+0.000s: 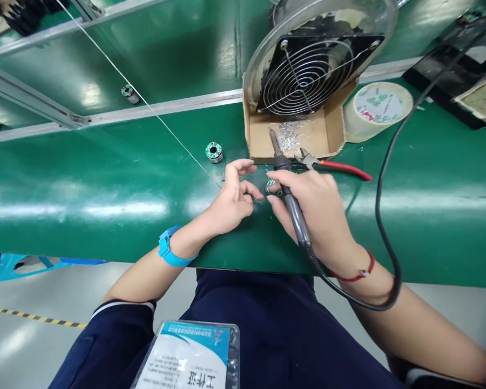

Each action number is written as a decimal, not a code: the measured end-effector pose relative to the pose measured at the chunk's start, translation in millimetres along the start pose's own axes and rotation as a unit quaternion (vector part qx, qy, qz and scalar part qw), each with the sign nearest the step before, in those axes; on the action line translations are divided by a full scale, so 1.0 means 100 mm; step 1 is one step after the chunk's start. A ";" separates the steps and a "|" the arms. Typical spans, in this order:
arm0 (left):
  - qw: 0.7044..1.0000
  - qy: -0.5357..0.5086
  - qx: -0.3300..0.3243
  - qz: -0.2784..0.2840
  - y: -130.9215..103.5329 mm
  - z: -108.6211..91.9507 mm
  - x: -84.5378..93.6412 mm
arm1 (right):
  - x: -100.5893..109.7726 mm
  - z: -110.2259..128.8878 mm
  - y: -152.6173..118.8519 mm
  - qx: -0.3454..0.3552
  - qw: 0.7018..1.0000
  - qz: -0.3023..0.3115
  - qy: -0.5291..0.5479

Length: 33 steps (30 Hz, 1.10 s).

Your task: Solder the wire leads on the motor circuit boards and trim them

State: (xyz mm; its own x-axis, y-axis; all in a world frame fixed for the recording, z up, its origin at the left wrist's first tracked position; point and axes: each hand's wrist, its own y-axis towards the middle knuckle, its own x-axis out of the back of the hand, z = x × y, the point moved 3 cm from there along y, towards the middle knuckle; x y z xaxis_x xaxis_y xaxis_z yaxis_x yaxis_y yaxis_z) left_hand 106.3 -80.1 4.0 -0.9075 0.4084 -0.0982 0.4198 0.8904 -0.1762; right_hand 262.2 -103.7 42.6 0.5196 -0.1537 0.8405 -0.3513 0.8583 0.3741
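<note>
My right hand [322, 202] holds a soldering iron [294, 208], its tip pointing away over the front of a cardboard box. The thumb and fingertips of this hand also reach around a small round part with a green circuit board [272, 187], partly hidden behind them. Just left of that part is my left hand [237, 197], fingers bent and apart, with nothing visible between them. A thin pale wire [166, 125] runs down from the upper left to the back of my left hand; its end is hidden there. Another such round part [214, 152] stands beyond the left hand.
The cardboard box [259, 150] holds wire clippings below a black fan [308, 75]. Red-handled cutters [344, 167] lie against its front. A tape roll [376, 111] is on the right. The iron's black cable [383, 216] loops over my right forearm. A third part [130, 94] sits farther back.
</note>
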 end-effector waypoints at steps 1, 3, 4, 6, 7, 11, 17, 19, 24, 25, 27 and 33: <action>1.000 -0.010 -0.003 0.012 -0.01 -0.03 -0.03 | -0.02 0.04 -0.01 -0.003 0.999 -0.013 0.052; 0.999 -0.006 -0.024 0.033 -0.04 -0.11 -0.07 | -0.05 0.10 -0.04 0.002 0.989 -0.043 0.138; 0.998 0.020 -0.044 0.034 -0.06 -0.16 -0.07 | -0.07 0.11 -0.06 -0.001 0.984 -0.061 0.165; 0.984 0.142 -0.103 0.023 -0.08 -0.27 -0.06 | -0.08 0.07 -0.09 -0.031 0.974 -0.110 0.193; 0.964 0.228 -0.136 0.016 -0.09 -0.32 -0.05 | -0.07 0.03 -0.11 -0.056 0.969 -0.134 0.199; 0.882 0.431 -0.191 0.006 -0.09 -0.37 -0.01 | 0.03 -0.21 -0.19 -0.140 0.947 -0.167 0.237; 0.918 0.377 -0.118 -0.020 -0.02 -0.15 0.01 | 0.19 -0.49 -0.42 -0.147 0.936 -0.181 0.264; 0.911 0.396 -0.114 -0.035 -0.02 -0.13 0.01 | 0.20 -0.52 -0.52 -0.150 0.925 -0.194 0.289; 0.901 0.414 -0.122 -0.054 0.00 -0.13 0.02 | 0.17 -0.52 -0.62 -0.163 0.912 -0.207 0.313; 0.901 0.412 -0.124 -0.056 0.00 -0.13 0.02 | 0.16 -0.51 -0.61 -0.164 0.912 -0.205 0.315; 0.902 0.407 -0.129 -0.056 0.01 -0.13 0.02 | 0.14 -0.50 -0.60 -0.161 0.914 -0.203 0.312; 0.902 0.410 -0.130 -0.047 0.05 -0.12 -0.03 | 0.17 -0.51 -0.59 -0.138 0.928 -0.209 0.277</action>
State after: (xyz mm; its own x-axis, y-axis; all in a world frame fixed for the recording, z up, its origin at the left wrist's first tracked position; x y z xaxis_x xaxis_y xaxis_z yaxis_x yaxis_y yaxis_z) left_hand 110.8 -74.6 14.8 -0.6902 0.2446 0.6810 0.4188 0.9025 0.1002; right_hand 331.1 -132.1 15.1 0.9126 -0.2923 0.2859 0.1445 0.8846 0.4433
